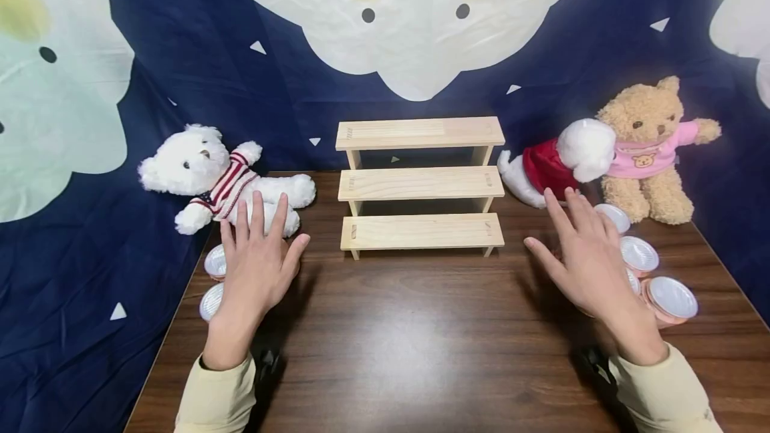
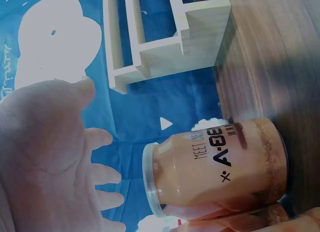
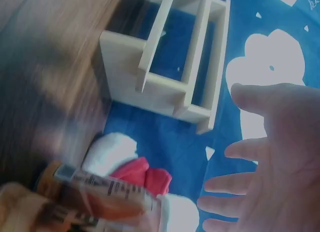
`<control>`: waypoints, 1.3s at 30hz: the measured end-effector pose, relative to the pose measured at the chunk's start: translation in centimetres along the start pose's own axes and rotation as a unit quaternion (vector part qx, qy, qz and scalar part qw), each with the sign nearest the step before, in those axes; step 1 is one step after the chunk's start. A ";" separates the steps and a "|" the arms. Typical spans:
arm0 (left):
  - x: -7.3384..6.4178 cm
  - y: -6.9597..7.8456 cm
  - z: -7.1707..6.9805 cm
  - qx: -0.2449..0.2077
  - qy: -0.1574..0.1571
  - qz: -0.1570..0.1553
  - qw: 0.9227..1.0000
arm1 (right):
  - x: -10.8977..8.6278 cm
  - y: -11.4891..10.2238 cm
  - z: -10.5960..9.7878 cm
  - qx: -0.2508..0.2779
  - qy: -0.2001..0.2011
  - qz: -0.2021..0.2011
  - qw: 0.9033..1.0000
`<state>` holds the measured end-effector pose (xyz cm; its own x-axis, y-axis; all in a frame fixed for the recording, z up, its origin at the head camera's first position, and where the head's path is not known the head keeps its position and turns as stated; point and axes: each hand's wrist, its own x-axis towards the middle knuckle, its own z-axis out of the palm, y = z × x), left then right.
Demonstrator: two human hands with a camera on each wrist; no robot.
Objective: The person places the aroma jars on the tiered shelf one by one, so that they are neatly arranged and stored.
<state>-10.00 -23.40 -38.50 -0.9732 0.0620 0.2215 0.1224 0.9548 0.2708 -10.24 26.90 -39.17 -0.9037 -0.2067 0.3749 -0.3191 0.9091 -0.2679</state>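
Observation:
My left hand (image 1: 255,272) is held with its fingers spread over the left side of the table and grips nothing. Beneath and beside it stand jars with pale lids (image 1: 215,262), partly hidden by the hand. In the left wrist view a printed, orange-tinted jar (image 2: 215,167) stands below the palm, apart from the fingers. On the other side my right hand (image 1: 592,262) hovers with straight fingers, also holding nothing. Several similar jars (image 1: 672,298) are under and to the right of it. One printed jar (image 3: 115,192) shows in the right wrist view, below the hand.
A three-step wooden rack (image 1: 421,182) stands at the back centre of the brown table (image 1: 415,353). A white teddy bear (image 1: 180,162) lies at the back left. At the back right are a white plush (image 1: 586,149) in red and a tan teddy bear (image 1: 640,119) in pink.

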 end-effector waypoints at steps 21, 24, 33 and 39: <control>-3.1 -0.4 -0.9 -0.068 0.141 0.001 0.988 | -0.2 -3.9 5.3 0.181 0.157 0.024 0.970; -3.7 -0.7 -0.9 -0.076 0.170 -0.004 0.983 | -0.2 -4.0 6.0 0.218 0.147 0.047 0.964; -5.9 -2.1 -1.1 -0.109 0.206 -0.081 0.969 | 0.2 -3.8 7.6 0.271 0.076 0.126 0.951; -7.6 -2.7 -0.9 -0.136 0.190 -0.143 0.962 | 0.7 -3.3 8.4 0.347 0.029 0.192 0.918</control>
<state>-2.79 -26.74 -40.11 -0.8399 -0.3516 0.4135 -0.0428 0.8023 0.5954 -12.25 20.65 -45.48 -0.9772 0.1188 0.1760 -0.1033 0.4583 -0.8828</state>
